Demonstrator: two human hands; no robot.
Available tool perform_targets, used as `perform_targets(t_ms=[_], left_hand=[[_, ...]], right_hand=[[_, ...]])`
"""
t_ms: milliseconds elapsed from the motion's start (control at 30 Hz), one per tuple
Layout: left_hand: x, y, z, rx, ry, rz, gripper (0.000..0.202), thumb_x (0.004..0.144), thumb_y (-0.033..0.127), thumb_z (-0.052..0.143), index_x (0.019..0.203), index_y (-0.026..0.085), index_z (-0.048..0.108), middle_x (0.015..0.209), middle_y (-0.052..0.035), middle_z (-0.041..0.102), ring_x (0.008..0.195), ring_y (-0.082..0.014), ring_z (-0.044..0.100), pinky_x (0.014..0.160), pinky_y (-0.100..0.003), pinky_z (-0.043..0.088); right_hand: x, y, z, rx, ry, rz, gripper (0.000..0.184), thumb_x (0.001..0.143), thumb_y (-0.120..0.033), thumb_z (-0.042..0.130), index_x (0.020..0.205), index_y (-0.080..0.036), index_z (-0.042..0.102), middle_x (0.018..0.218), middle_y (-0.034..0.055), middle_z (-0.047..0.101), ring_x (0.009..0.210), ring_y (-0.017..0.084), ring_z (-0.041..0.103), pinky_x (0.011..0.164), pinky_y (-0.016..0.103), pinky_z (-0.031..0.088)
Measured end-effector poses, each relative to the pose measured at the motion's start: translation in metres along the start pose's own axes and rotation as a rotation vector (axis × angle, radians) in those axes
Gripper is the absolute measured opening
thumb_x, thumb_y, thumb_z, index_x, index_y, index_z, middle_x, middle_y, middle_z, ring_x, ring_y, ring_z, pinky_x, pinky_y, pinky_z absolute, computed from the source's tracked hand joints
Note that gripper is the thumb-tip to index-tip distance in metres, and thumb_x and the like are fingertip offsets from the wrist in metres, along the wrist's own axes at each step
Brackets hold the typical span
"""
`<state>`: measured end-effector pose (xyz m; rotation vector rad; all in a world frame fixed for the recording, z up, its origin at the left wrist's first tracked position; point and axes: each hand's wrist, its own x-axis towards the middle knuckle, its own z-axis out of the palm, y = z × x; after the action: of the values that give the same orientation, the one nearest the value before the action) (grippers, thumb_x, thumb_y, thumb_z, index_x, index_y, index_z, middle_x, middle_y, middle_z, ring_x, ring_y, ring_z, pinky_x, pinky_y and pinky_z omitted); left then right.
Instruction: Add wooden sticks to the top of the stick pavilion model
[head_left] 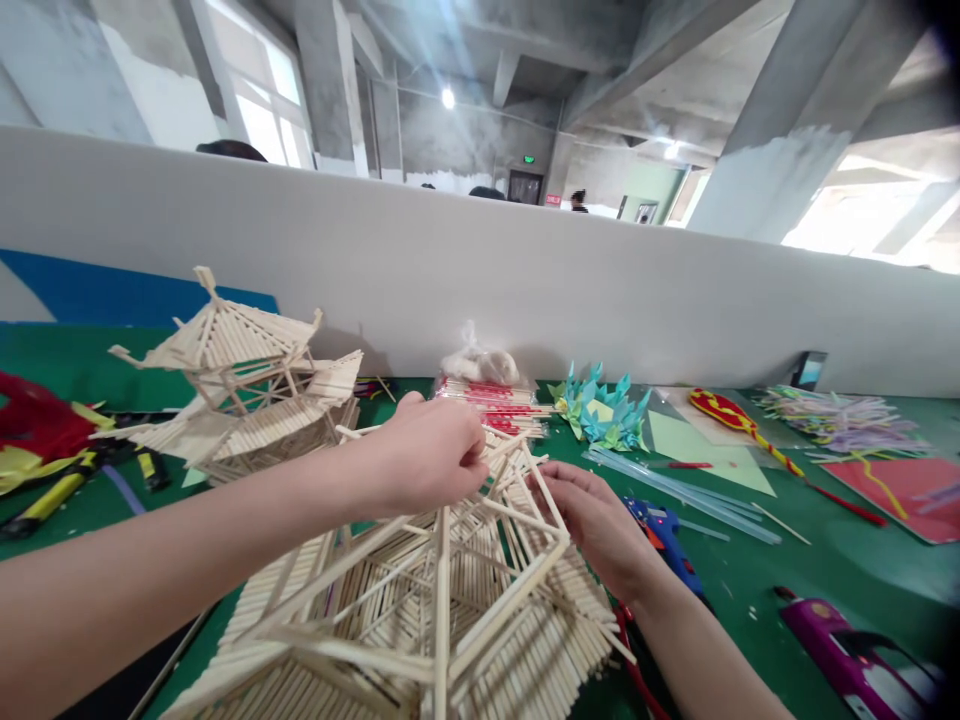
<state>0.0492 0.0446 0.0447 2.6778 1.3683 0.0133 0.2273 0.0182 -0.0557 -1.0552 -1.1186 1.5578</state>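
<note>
A large roof-shaped model made of thin wooden sticks [420,600] lies on the green table [817,560] right in front of me. My left hand [427,450] reaches across its top with the fingers pinched together at the far ridge; a thin stick may be in them, but I cannot make it out. My right hand [592,515] rests against the model's right side, fingers curled around one of the frame's sticks. A second, finished stick pavilion [240,385] stands behind at the left.
A packet of sticks with red print [495,400], blue-green paper flowers [600,410], clear glue sticks [675,490], a blue glue gun [667,540], a purple tool [847,640], coloured paper [900,480] and pipe cleaners [840,415] lie to the right. Red and yellow items [45,440] lie left. A white partition [525,270] closes the back.
</note>
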Motion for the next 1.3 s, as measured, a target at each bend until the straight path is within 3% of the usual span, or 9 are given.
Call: perform_targets(t_ms=[200, 333, 667, 867, 1067, 1300], left_hand=[[0.002, 0.000, -0.001, -0.016, 0.003, -0.021, 0.028, 0.066, 0.024, 0.045, 0.041, 0.016, 0.036, 0.041, 0.0041, 0.036, 0.044, -0.0093, 0.027, 0.056, -0.032, 0.021], [0.000, 0.003, -0.004, -0.029, 0.012, -0.013, 0.031, 0.065, 0.022, 0.046, 0.039, 0.016, 0.030, 0.038, 0.0050, 0.031, 0.043, -0.0087, 0.024, 0.056, -0.032, 0.021], [-0.001, 0.002, -0.003, -0.020, 0.059, 0.008, 0.032, 0.064, 0.019, 0.046, 0.040, 0.017, 0.025, 0.039, 0.0059, 0.025, 0.043, -0.0083, 0.017, 0.053, -0.031, 0.018], [-0.001, 0.004, -0.007, 0.010, 0.064, 0.004, 0.036, 0.067, 0.026, 0.045, 0.038, 0.017, 0.026, 0.036, 0.0060, 0.023, 0.041, -0.0087, 0.020, 0.054, -0.032, 0.020], [-0.003, 0.005, -0.006, 0.022, 0.074, 0.017, 0.031, 0.070, 0.024, 0.043, 0.041, 0.016, 0.036, 0.042, 0.0019, 0.039, 0.050, -0.0128, 0.035, 0.059, -0.033, 0.022], [-0.003, 0.005, -0.005, 0.009, 0.075, 0.036, 0.026, 0.068, 0.020, 0.044, 0.042, 0.016, 0.038, 0.048, -0.0008, 0.048, 0.059, -0.0168, 0.046, 0.061, -0.033, 0.025]], right_hand=[[0.004, 0.011, -0.003, 0.023, -0.161, 0.104, 0.022, 0.071, -0.031, 0.063, 0.084, -0.013, 0.064, 0.054, -0.0035, 0.045, 0.045, 0.005, 0.033, 0.045, 0.020, 0.021], [0.006, 0.007, -0.007, 0.012, -0.198, 0.114, 0.022, 0.071, -0.033, 0.064, 0.083, -0.014, 0.065, 0.058, -0.0029, 0.047, 0.046, 0.005, 0.035, 0.045, 0.019, 0.024], [-0.003, -0.010, -0.020, -0.026, -0.093, 0.027, 0.021, 0.072, -0.034, 0.063, 0.081, -0.015, 0.061, 0.063, -0.0032, 0.049, 0.049, 0.004, 0.035, 0.047, 0.019, 0.025], [0.011, -0.031, -0.002, -0.100, 0.008, -0.092, 0.028, 0.073, -0.040, 0.059, 0.089, -0.018, 0.059, 0.059, -0.0061, 0.044, 0.044, 0.004, 0.032, 0.044, 0.019, 0.021], [0.028, -0.032, 0.022, -0.173, -0.003, -0.144, 0.030, 0.068, -0.045, 0.063, 0.072, -0.016, 0.059, 0.049, -0.0073, 0.039, 0.043, 0.006, 0.029, 0.043, 0.021, 0.019], [0.030, -0.026, 0.022, -0.196, 0.010, -0.196, 0.028, 0.066, -0.043, 0.065, 0.070, -0.016, 0.058, 0.051, -0.0068, 0.040, 0.046, 0.007, 0.031, 0.045, 0.022, 0.022]])
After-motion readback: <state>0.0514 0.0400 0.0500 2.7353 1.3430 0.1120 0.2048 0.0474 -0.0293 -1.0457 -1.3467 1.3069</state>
